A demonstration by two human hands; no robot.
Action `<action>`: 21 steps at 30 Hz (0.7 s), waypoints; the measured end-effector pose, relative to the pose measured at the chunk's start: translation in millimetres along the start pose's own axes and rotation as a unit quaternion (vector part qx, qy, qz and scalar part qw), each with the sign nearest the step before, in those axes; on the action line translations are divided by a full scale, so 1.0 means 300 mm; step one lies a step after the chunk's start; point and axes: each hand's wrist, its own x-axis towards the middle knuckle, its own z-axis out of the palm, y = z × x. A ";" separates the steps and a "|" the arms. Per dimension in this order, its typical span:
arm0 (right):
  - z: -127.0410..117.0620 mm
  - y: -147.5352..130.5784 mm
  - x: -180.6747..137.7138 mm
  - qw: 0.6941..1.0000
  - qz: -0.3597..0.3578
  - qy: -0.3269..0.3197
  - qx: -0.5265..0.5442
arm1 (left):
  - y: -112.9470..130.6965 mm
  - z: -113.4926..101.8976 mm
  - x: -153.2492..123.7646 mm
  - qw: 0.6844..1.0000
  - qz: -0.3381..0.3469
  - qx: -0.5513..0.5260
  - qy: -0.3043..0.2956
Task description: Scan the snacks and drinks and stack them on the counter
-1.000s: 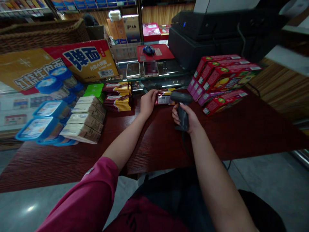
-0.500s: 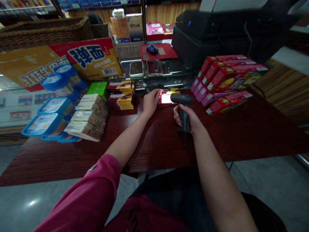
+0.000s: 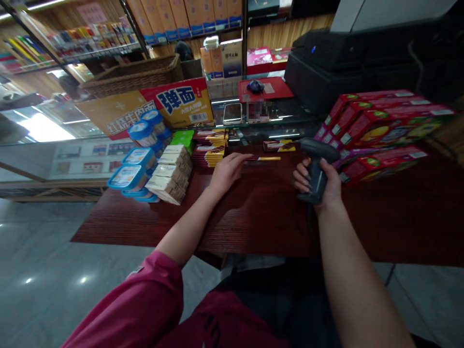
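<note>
Gripping scanner [image 3: 316,164], fingers [image 3: 243,157] pinching chocolate bar [image 3: 267,158]

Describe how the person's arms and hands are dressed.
A magenta-pink fabric sleeve covers the left upper arm to the elbow; the right arm shows no sleeve. The left hand and right hand are ungloved, with no watch or rings visible.

One left hand [image 3: 226,171] and one right hand [image 3: 324,181] are sharing one table [image 3: 261,217] with one scanner [image 3: 317,150], two loose bars [image 3: 279,145], four beige boxes [image 3: 170,171], one green pack [image 3: 182,137], at least four tubs [image 3: 126,176] and at least four red boxes [image 3: 380,128], while one phone [image 3: 232,113] and one mouse [image 3: 255,86] are lying behind.
</note>
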 end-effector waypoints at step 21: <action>0.040 0.008 -0.008 0.998 0.026 0.042 -0.038 | -0.032 -0.192 -0.099 0.951 -0.146 0.272 0.028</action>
